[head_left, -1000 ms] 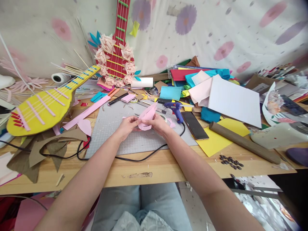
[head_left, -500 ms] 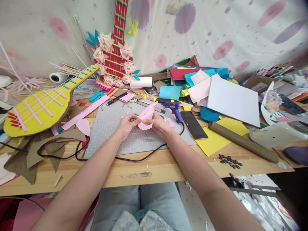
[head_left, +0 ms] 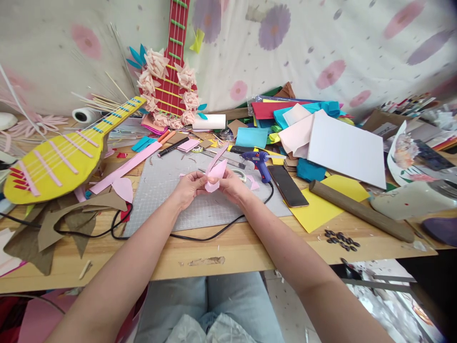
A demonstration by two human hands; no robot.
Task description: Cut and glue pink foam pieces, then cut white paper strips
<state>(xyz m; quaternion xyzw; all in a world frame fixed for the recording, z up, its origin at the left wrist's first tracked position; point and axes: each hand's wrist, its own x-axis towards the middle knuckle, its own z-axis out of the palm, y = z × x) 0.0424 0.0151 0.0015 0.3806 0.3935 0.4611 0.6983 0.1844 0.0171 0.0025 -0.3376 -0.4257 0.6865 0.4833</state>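
A curved piece of pink paper [head_left: 216, 170], with one broad leaf-like flap and one thin strip pointing up, is held above the grey cutting mat [head_left: 157, 190]. My left hand [head_left: 192, 188] pinches its left side between thumb and fingers. On the right side, my right hand [head_left: 232, 185] grips the same paper, its fingers partly hidden behind it. Just beyond my right hand lie a roll of tape [head_left: 240, 174] and small pink scraps [head_left: 253, 182]. A blue glue gun [head_left: 262, 164] rests at the mat's right side, its nozzle pointing right.
A black phone [head_left: 287, 186], yellow sheet [head_left: 330, 202] and brown tube [head_left: 360, 210] lie to the right. A yellow paper instrument [head_left: 53, 164] sits at left; a red one [head_left: 171, 90] leans on the back wall. The black cord [head_left: 210, 238] crosses the mat's front.
The pink paper has turned and been bent between my fingers; its flap and thin strip now stand apart. Both hands stay nearly in place.
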